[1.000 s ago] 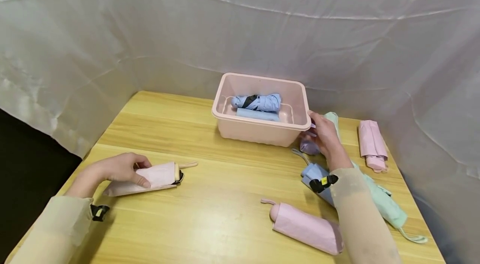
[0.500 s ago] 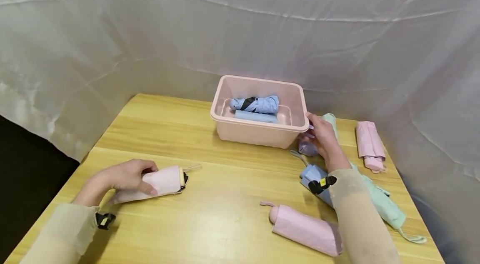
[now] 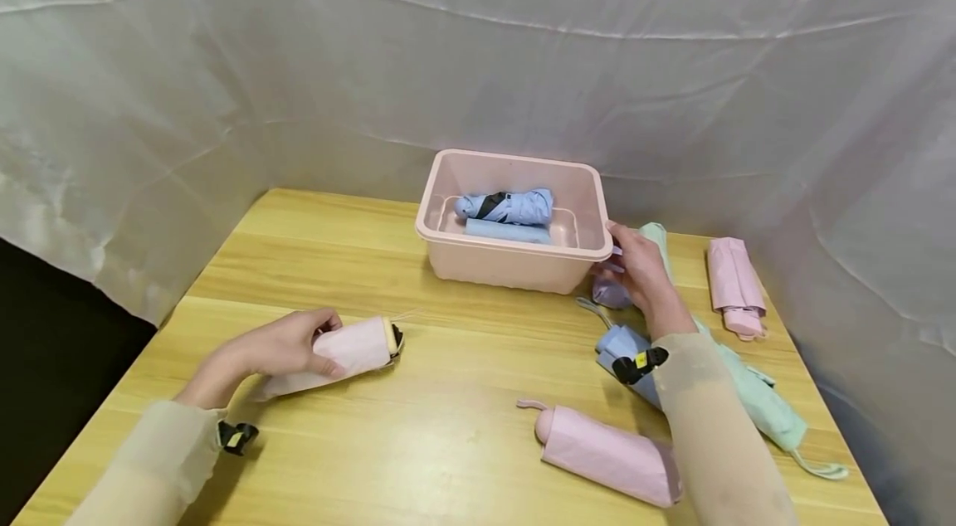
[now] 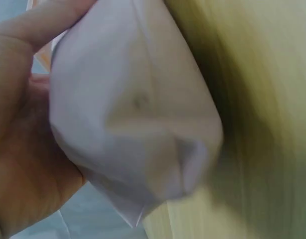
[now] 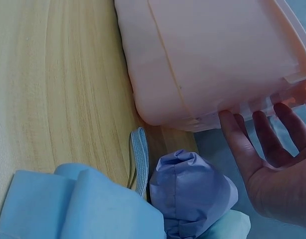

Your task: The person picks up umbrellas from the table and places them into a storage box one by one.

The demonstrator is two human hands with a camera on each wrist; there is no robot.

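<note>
A folded pale pink umbrella (image 3: 339, 353) lies tilted on the table, gripped; pink bin (image 3: 515, 260) stands upright.

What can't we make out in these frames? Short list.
- Purple umbrella: head view, mostly hidden behind the right hand.
- Pink umbrella: left wrist view is blurred and too close; the left hand covers its rear half in the head view.
- Second blue item in the bin: head view, partly under the blue umbrella.
</note>
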